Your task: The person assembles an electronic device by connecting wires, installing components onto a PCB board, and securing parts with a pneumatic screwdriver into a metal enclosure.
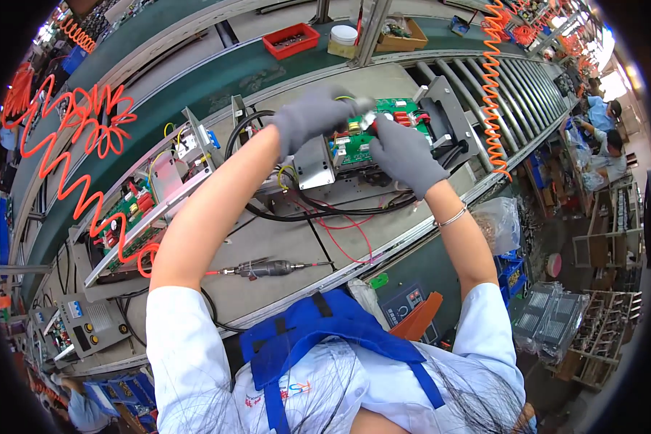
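Observation:
My left hand (309, 121), in a grey glove, reaches over the left end of a green circuit board (356, 150); motion smears its fingers, so I cannot tell what they hold. From the right, my gloved right hand (406, 155) comes over the same board, its fingers closed at a small whitish piece with a bit of red by their tips, too small to name. The board sits in an open metal chassis with a grey end plate (450, 108). Black cables (325, 212) and thin red wires (351, 228) run along the chassis's near side.
An electric screwdriver (264, 268) lies on the bench nearer me. Another chassis with boards (139, 202) stands at left. Orange coiled hoses (492, 87) hang on both sides. Rollers (517, 94) extend at right. A red bin (291, 41) sits at the back.

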Tool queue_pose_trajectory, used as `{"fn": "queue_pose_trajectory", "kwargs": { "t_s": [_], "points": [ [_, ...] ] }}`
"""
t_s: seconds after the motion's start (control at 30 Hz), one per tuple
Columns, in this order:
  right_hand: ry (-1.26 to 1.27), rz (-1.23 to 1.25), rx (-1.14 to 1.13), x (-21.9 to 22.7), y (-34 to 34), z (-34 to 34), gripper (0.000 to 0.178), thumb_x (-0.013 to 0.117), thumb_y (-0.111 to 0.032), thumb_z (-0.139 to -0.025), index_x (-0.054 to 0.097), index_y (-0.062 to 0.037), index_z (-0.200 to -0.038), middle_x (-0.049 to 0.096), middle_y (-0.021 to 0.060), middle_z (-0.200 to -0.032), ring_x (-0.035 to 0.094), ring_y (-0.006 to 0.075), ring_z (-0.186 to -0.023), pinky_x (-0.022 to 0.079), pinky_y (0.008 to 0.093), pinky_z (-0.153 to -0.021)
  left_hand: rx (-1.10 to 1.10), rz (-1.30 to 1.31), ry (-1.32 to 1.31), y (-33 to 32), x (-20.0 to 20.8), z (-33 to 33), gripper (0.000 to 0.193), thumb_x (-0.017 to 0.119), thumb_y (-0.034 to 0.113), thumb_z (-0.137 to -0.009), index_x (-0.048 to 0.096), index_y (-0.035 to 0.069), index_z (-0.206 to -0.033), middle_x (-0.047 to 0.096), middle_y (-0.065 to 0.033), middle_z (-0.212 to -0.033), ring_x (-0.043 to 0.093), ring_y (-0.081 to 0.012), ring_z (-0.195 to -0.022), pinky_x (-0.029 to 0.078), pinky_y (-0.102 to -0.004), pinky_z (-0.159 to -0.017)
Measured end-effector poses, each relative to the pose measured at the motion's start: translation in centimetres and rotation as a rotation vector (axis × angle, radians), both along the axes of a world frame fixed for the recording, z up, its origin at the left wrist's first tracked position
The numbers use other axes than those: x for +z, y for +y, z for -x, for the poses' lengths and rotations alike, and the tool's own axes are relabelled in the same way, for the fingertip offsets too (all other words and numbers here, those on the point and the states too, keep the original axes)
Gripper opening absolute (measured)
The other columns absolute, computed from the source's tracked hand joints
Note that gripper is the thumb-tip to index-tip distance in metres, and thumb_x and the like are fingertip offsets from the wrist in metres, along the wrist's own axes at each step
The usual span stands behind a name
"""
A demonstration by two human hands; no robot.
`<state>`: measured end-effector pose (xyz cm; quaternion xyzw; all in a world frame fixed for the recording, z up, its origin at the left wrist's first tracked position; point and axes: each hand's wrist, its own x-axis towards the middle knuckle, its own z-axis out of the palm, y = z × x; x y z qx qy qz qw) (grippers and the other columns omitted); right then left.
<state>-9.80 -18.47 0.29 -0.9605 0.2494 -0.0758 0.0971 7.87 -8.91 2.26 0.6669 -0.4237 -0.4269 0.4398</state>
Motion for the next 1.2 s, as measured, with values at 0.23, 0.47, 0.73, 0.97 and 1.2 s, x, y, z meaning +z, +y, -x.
{"fn": "queue_pose_trajectory", "kwargs": {
  "t_s": [0.23, 0.47, 0.73, 0.97, 1.2],
  "points": [
    [-0.412, 0.187, 0.248, -1.0, 0.2, -1.4, 0.03, 0.064, -0.018, -0.082, 0.058, -0.0095, -0.11, 0.062, 0.0087, -0.084, 0.062, 0.029, -0.067, 0.048, 0.0401, -0.056, 0.05, -0.265, 0.265, -0.7, -1.4, -1.4, 0.03, 0.065, 0.037, -0.086, 0.067, 0.007, -0.089, 0.062, -0.002, -0.068, 0.05, -0.0088, -0.049, 0.036, -0.0249, -0.043],
    [-0.12, 0.4, 0.57, 1.6, -1.8, -2.1, 0.015, 0.058, -0.019, -0.085, 0.059, -0.01, -0.096, 0.058, 0.0053, -0.078, 0.058, 0.0282, -0.069, 0.045, 0.0391, -0.066, -0.216, -0.087, -0.718, 0.2, -3.1, -3.7, 0.047, 0.067, 0.039, -0.081, 0.06, 0.009, -0.117, 0.065, -0.0166, -0.108, 0.062, -0.033, -0.1, 0.048, -0.0407, -0.087],
    [0.446, 0.395, 0.614, 1.5, -3.1, -5.1, 0.012, 0.056, -0.02, -0.081, 0.059, -0.0094, -0.077, 0.058, 0.0098, -0.065, 0.059, 0.0292, -0.068, 0.043, 0.0409, -0.067, -0.312, -0.091, -0.817, 1.1, -3.7, -2.8, 0.047, 0.061, 0.03, -0.083, 0.054, 0.01, -0.125, 0.064, -0.0186, -0.104, 0.061, -0.0356, -0.099, 0.048, -0.0449, -0.086],
    [0.434, 0.357, 0.628, 2.3, -3.8, -4.9, 0.01, 0.057, -0.019, -0.077, 0.063, -0.0116, -0.075, 0.059, 0.0104, -0.062, 0.062, 0.0293, -0.062, 0.045, 0.0417, -0.065, -0.312, -0.122, -0.828, 1.1, -4.0, -2.1, 0.046, 0.058, 0.022, -0.084, 0.05, 0.005, -0.126, 0.063, -0.0218, -0.101, 0.063, -0.0377, -0.091, 0.051, -0.0472, -0.081],
    [0.443, 0.353, 0.608, 2.0, -3.0, -5.0, 0.013, 0.055, -0.02, -0.08, 0.063, -0.0111, -0.074, 0.06, 0.0116, -0.065, 0.061, 0.0306, -0.061, 0.046, 0.0423, -0.061, -0.302, -0.039, -0.982, 1.1, -5.2, -1.4, 0.045, 0.055, 0.019, -0.084, 0.05, 0.003, -0.125, 0.063, -0.0201, -0.098, 0.064, -0.0369, -0.087, 0.052, -0.0471, -0.075]
  ]
}}
